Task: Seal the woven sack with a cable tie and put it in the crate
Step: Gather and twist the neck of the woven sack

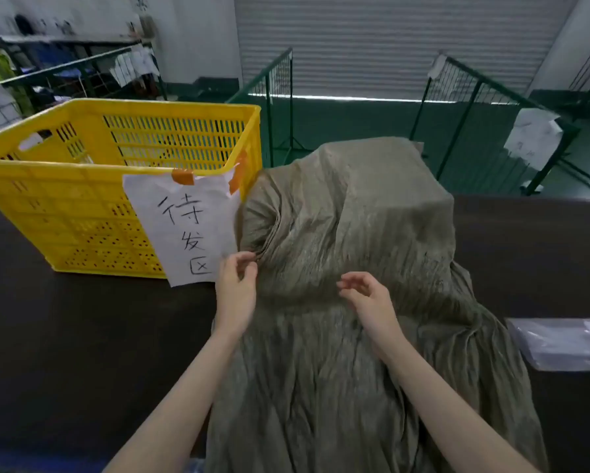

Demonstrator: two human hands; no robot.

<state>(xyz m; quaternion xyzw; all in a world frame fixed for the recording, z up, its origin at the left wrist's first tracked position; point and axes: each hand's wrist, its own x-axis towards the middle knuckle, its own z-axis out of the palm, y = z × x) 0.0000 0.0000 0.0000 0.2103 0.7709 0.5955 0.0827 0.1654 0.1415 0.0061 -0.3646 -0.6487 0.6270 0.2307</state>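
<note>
1. Woven sack: olive-grey, crumpled, lying on the dark counter; its bulky end reaches the far edge, its slack cloth runs over the near edge.
2. I see my left hand pinching a gathered fold on the sack's left side, fingers together on the cloth.
3. Right hand hovers just over the sack, fingers curled and apart, gripping nothing.
4. Yellow crate stands at the far-left of the counter, touching the sack; a paper label is taped to its wall.
</note>
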